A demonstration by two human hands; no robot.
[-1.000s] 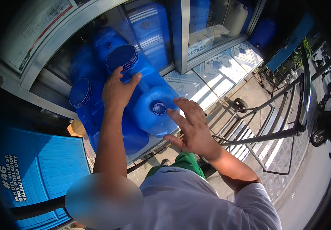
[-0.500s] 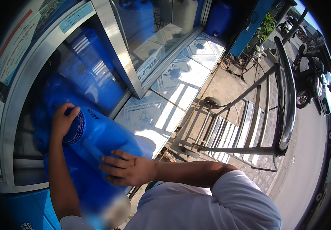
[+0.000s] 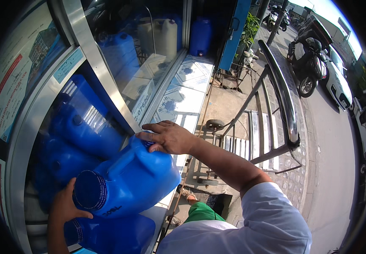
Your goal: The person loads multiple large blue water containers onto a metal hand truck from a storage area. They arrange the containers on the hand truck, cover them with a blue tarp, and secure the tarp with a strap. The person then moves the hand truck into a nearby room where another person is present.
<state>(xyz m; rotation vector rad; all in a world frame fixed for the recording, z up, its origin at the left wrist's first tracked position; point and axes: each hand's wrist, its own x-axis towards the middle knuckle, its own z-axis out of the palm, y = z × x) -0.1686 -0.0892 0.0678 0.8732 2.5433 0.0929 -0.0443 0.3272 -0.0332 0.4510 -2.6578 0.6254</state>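
A blue plastic water jug (image 3: 132, 180) lies tilted in front of me on the ledge by the open doorway. My left hand (image 3: 67, 207) grips its wide dark-blue cap (image 3: 89, 189) from the near left side, thumb underneath. At the jug's far end my right hand (image 3: 168, 137) is closed over a small cap, which the fingers partly hide, close to the moulded handle (image 3: 121, 163). A second blue jug (image 3: 121, 233) is below and nearer to me, partly covered by the first. Several more blue jugs (image 3: 85, 120) stand inside the doorway.
A metal door frame (image 3: 102, 67) is beyond the jug. The tiled ledge (image 3: 187, 91) runs away from me. On the right stands a metal push cart (image 3: 272, 114) with small wheels. A motorcycle (image 3: 308, 67) and a white car (image 3: 337, 82) are parked along the road.
The jug has turned and tilted, its wide cap now nearer me. My right hand has gone from flat on its side to its far end. My left hand has shifted nearer with the wide cap.
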